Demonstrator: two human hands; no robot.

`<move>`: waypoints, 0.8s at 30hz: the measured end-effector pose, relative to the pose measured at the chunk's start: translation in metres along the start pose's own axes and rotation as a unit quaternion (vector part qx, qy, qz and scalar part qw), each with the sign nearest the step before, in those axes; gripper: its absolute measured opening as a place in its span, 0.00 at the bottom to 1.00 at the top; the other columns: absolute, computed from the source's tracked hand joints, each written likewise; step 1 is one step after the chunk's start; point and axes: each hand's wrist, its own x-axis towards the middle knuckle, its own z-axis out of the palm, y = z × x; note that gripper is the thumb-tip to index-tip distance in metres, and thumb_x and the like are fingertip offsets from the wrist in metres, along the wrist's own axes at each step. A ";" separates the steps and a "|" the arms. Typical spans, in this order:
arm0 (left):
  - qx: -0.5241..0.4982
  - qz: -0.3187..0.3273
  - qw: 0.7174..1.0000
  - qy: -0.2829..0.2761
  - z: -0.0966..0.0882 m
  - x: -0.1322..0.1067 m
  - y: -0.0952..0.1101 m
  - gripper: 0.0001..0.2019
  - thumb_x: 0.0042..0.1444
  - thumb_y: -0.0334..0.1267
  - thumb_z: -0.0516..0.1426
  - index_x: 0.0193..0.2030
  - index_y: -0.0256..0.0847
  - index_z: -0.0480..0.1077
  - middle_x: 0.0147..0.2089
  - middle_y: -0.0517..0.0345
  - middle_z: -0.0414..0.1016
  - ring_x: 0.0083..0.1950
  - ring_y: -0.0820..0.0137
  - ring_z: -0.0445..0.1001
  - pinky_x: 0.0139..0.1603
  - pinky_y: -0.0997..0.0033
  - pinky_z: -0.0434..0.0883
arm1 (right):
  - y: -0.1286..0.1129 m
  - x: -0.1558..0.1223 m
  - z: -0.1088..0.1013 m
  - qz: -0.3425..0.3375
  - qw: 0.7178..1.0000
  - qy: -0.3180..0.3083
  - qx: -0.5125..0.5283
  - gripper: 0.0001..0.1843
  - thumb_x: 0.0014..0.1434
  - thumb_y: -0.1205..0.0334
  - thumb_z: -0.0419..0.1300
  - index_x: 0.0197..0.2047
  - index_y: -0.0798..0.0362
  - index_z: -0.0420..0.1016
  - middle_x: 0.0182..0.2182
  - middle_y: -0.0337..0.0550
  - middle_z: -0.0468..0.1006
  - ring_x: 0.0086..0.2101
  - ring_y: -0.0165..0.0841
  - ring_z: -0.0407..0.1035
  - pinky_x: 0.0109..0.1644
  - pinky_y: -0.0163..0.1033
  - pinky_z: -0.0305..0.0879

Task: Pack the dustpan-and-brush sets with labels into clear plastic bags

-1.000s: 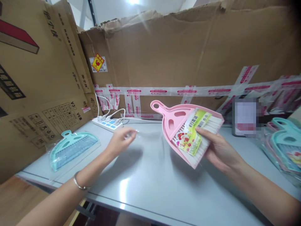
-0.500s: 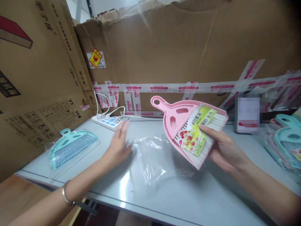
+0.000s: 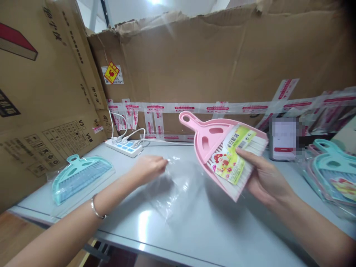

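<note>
My right hand (image 3: 264,178) grips a pink dustpan (image 3: 204,133) by its wide end, thumb on top. A white-bristled brush (image 3: 257,144) is nested in it, with a yellow-green printed label (image 3: 233,155) across it. The dustpan is held above the table, its handle loop pointing to the upper left. My left hand (image 3: 151,168) has its fingers closed on the upper edge of a clear plastic bag (image 3: 175,193). The bag hangs crumpled at the table's middle, left of the dustpan.
On the left of the grey table (image 3: 125,226) lies a bagged turquoise dustpan set (image 3: 80,174). A white power strip (image 3: 124,146) with plugged cables sits behind. At right are a phone (image 3: 283,141) and stacked dustpan sets (image 3: 333,167). Large cardboard boxes (image 3: 194,63) wall the back and left.
My left hand has moved right from open fingers and closed on the plastic bag, which has shifted and lifted a little. My right hand holds the dustpan nearly still. The view has tilted slightly.
</note>
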 end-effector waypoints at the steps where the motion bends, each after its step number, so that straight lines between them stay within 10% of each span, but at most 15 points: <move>1: 0.021 -0.080 0.996 0.015 -0.009 0.001 -0.003 0.10 0.57 0.30 0.49 0.35 0.38 0.72 0.32 0.50 0.76 0.34 0.65 0.75 0.33 0.70 0.67 | -0.003 0.000 -0.001 -0.010 1.000 -0.001 0.003 0.20 0.49 0.74 0.59 0.47 0.51 0.74 0.39 0.44 0.81 0.35 0.38 0.77 0.36 0.39 0.77; 7: 0.114 -0.286 0.951 -0.007 -0.057 0.024 0.001 0.11 0.58 0.27 0.46 0.41 0.34 0.69 0.36 0.42 0.74 0.37 0.54 0.76 0.34 0.64 0.67 | -0.003 -0.001 -0.009 0.022 0.994 -0.046 -0.098 0.23 0.40 0.71 0.66 0.43 0.53 0.75 0.36 0.49 0.81 0.31 0.46 0.77 0.31 0.45 0.77; 24: 0.044 -0.180 0.982 0.025 -0.047 0.085 0.059 0.12 0.57 0.25 0.47 0.45 0.34 0.67 0.36 0.45 0.72 0.34 0.62 0.75 0.32 0.68 0.67 | 0.036 -0.009 -0.007 0.089 0.978 -0.115 -0.149 0.15 0.46 0.64 0.69 0.39 0.57 0.77 0.36 0.48 0.82 0.35 0.41 0.77 0.43 0.44 0.75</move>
